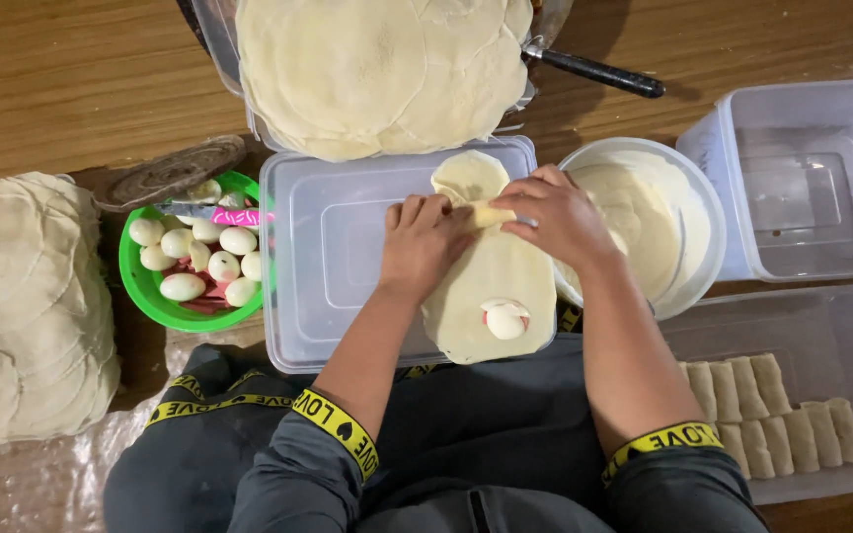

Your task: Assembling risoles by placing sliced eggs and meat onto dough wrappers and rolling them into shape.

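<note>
At far left, a tall stack of pale wrappers (27, 306) rests on crinkled clear plastic sheet (41, 484) over the wooden bench (61, 79). Beside it, a round green bowl (145, 291) holds smooth white peeled eggs (182, 286) and red strips. Next, an inverted translucent rectangular container (333, 262) serves as the work surface. A second, round stack of wrappers (377, 69) lies above it at the top edge.

The left hand (422, 247) presses flat on the dough wrapper (491, 281), fingers curled toward its folded edge. The right hand (555, 217) pinches that folded edge, fingers closed on the dough. The wrapper is thin, pale and oblong; its long axis runs away from the person, tilted slightly left. An egg piece with red filling (505, 318) sits on the near end.

Just right, a round white bowl (688, 212) contains cream batter. Further right, an empty clear tub (807, 178) stands above a shallow clear tray (841, 326) holding finished rolls (772, 410) in rows.
</note>
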